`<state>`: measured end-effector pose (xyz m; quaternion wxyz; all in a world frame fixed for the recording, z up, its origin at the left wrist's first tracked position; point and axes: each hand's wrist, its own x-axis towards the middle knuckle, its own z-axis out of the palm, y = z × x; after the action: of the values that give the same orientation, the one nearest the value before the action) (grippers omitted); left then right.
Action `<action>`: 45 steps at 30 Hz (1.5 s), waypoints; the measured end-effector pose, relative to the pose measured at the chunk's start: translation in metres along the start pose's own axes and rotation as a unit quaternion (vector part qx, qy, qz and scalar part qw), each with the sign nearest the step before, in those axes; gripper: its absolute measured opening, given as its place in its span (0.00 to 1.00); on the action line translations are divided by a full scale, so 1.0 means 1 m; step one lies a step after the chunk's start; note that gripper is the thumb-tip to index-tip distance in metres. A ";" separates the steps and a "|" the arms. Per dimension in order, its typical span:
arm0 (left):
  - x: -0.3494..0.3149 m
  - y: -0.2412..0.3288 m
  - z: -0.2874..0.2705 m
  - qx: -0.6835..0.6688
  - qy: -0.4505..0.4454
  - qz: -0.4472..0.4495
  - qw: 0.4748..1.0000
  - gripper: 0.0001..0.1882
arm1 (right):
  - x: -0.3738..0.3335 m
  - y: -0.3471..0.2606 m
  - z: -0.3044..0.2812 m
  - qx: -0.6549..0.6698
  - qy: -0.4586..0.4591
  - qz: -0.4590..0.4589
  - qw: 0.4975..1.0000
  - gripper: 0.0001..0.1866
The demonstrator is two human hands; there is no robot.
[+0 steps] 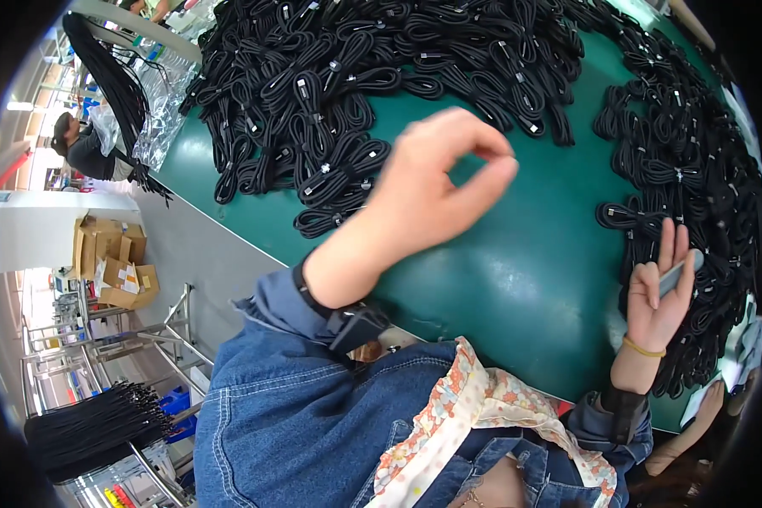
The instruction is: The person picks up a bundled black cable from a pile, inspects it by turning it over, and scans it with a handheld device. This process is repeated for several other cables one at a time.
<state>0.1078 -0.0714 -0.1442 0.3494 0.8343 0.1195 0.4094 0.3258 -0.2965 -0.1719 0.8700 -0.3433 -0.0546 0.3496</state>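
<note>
My left hand (436,182), slightly smeared by motion, is raised over the green table beside the large pile of coiled black cables (313,93). Its thumb and index finger bend into a ring with their tips together, and nothing shows between them. At the right, my right hand (652,309) is turned palm up and grips a slim grey flat object (675,273) whose kind I cannot make out. Two of its fingers stretch toward a second heap of coiled black cables (652,161), which have light metal plugs. That hand is next to the heap's near side.
The green table (508,288) has a bare stretch between the heaps. Left of it stand cardboard boxes (114,262), metal frames and a rack with a bundle of black cables (102,427). A co-worker (93,152) is at the far left; another person's arm (694,432) shows at the lower right.
</note>
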 end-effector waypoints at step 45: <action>-0.006 0.027 0.075 -0.089 -0.151 -0.038 0.984 0.23 | -0.027 0.022 0.028 -0.197 -0.053 0.124 0.971 0.13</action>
<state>0.1588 -0.1300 -0.1609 0.4515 0.8469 0.0597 0.2744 0.2836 -0.2868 -0.1612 0.7307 -0.4929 -0.1257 0.4553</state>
